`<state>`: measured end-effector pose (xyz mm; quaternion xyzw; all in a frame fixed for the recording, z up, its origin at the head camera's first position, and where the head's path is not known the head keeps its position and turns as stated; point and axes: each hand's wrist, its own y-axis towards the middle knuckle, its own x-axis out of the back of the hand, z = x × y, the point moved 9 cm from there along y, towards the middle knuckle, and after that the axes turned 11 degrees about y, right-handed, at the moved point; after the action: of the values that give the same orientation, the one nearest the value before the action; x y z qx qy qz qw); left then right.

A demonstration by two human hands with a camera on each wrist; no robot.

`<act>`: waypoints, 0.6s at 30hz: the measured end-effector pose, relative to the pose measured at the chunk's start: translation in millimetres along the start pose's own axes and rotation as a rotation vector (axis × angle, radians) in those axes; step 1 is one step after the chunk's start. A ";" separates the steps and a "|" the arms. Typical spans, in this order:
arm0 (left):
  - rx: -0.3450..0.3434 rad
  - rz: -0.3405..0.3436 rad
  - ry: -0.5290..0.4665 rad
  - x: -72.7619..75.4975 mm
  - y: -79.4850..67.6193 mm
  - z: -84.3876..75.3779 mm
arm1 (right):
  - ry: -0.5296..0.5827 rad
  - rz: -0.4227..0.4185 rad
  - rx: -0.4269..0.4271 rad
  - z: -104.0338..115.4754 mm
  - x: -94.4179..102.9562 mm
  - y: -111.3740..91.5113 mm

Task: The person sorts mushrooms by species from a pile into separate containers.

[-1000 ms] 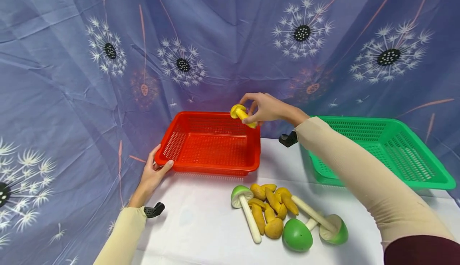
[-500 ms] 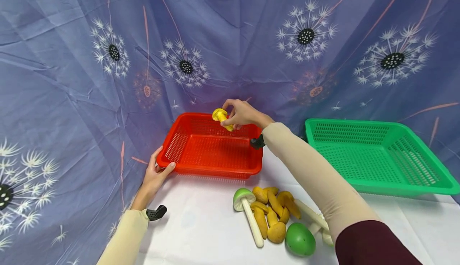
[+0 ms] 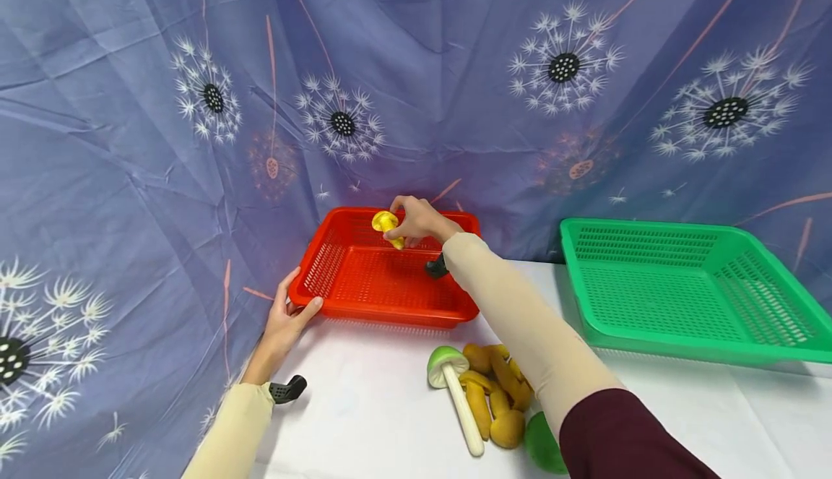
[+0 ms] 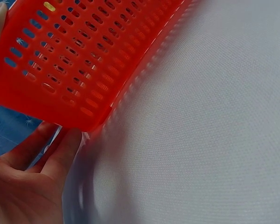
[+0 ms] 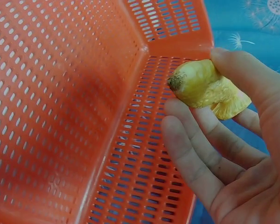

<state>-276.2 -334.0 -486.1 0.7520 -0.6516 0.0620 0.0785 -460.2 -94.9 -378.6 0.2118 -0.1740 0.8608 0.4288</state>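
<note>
My right hand [image 3: 417, 220] pinches a yellow toy mushroom [image 3: 385, 222] between thumb and fingers, over the back part of the red basket [image 3: 390, 311]. In the right wrist view the mushroom's stem end [image 5: 191, 84] points toward the basket's inside, and its frilled cap lies behind the thumb. The basket's visible floor holds nothing. My left hand [image 3: 281, 329] grips the basket's front left corner, thumb over the rim. The left wrist view shows its fingers [image 4: 65, 154] against the lower corner.
A green basket [image 3: 689, 347] stands at the right. In front of the red basket lie a green-capped mushroom [image 3: 445, 357] with a long pale stem, several brownish-yellow mushrooms [image 3: 479, 410] and a green cap [image 3: 542, 444], partly behind my right sleeve. A blue patterned cloth [image 3: 442, 89] hangs behind.
My right hand has carried the yellow mushroom leftward and lower, from the red basket's right rim to above its inside. The left hand keeps its hold on the corner.
</note>
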 end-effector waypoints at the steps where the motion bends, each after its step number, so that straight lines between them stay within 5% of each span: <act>1: -0.003 -0.003 0.000 0.2 0.2 -0.2 | 0.003 -0.003 -0.007 -1.1 -1.0 1.3; 18: -0.002 -0.007 0.000 0.1 1.6 0.1 | -0.009 -0.013 -0.057 -18.0 -7.0 9.7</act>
<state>-277.8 -334.4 -486.1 0.7543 -0.6488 0.0610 0.0793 -468.1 -96.4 -398.6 0.2046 -0.1990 0.8516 0.4397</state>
